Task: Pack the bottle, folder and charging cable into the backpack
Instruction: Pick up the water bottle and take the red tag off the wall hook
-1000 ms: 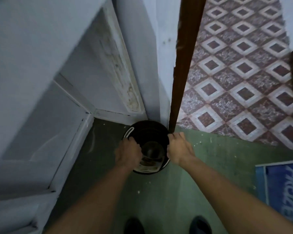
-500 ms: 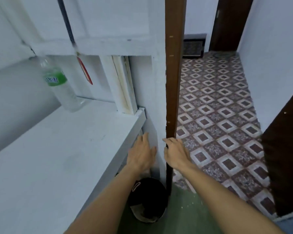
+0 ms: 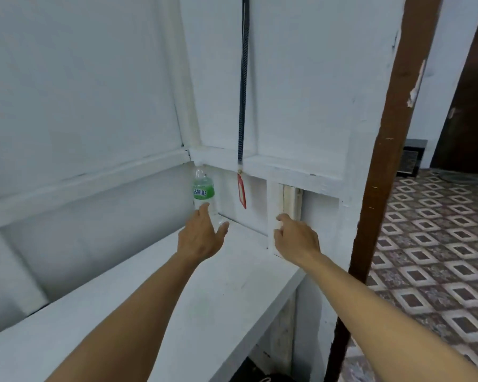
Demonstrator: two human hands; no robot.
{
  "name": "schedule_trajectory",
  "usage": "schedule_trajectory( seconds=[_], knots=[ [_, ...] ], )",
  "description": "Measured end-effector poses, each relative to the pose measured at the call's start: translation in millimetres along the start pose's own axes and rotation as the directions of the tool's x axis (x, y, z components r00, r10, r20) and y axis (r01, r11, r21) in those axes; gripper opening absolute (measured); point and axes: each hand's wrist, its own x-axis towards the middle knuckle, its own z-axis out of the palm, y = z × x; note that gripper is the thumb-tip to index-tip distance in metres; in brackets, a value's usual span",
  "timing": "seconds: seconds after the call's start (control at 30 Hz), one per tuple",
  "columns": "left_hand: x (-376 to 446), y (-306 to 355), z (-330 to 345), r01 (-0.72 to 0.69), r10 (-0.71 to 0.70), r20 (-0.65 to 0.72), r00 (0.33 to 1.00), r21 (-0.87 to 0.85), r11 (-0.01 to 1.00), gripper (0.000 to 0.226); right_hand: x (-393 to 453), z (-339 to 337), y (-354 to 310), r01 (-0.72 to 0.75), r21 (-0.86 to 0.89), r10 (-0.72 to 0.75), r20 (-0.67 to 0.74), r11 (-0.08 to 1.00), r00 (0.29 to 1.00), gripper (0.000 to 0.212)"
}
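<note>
A clear plastic bottle (image 3: pixel 202 188) with a green label stands upright in the back corner of a white shelf (image 3: pixel 149 293). My left hand (image 3: pixel 200 235) is stretched toward it with fingers spread, its fingertips just in front of the bottle's lower part, holding nothing. My right hand (image 3: pixel 295 237) hovers above the shelf's right end near a white post, fingers loosely curled and empty. A dark edge of the backpack (image 3: pixel 262 374) shows under the shelf at the bottom. No folder or charging cable is in view.
A black lanyard (image 3: pixel 243 78) with a red tag (image 3: pixel 241 193) hangs on the wall right of the bottle. A brown door edge (image 3: pixel 389 150) stands at the right. Beyond it lies a patterned tile floor (image 3: pixel 436 257).
The view has risen from the dark backpack on the floor to the shelf. Both hands left the backpack and lifted; my left hand has reached toward the bottle.
</note>
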Motion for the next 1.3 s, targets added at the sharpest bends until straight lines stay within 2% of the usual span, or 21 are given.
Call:
schedule_trajectory(
  seconds=[0.2,0.37,0.57,0.73,0.9,1.0,1.3],
  knots=[
    [72.0,-59.4,-13.6,0.133,-0.137,-0.056,0.989,-0.071,0.989,0.091,76.1,25.2,-43.8,0.010,0.020,-0.009,-0.010,1.000,1.000,0.043],
    [151.0,-98.4,23.7,0.216,-0.242,-0.050,0.969,-0.303,0.928,0.103,140.6,68.9,-61.4,-0.067,0.048,0.069,-0.050,0.997,0.996,0.045],
    [215.9,-121.5,76.2,0.244,-0.258,0.039,0.965,-0.482,0.842,0.123,189.1,120.1,-66.0,-0.170,0.164,0.202,-0.208,0.972,0.957,0.047],
    [255.9,-127.9,107.3,0.210,-0.238,0.027,0.971,-0.570,0.794,0.133,211.3,140.0,-57.5,-0.116,0.140,0.164,-0.412,0.983,0.896,0.033],
    [282.4,-123.0,137.6,0.151,-0.232,-0.035,0.972,-0.664,0.733,0.117,230.8,150.3,-47.8,-0.011,0.134,0.076,-0.489,0.991,0.869,0.025],
    [289.5,-118.2,149.7,0.143,-0.273,-0.095,0.957,-0.664,0.734,0.105,232.2,148.6,-47.5,0.060,0.119,0.006,-0.493,0.991,0.870,0.023],
    [287.9,-102.3,135.8,0.185,-0.358,-0.141,0.923,-0.655,0.733,0.088,217.9,111.2,-61.4,0.185,-0.111,-0.215,-0.468,0.977,0.857,0.043]
  ],
)
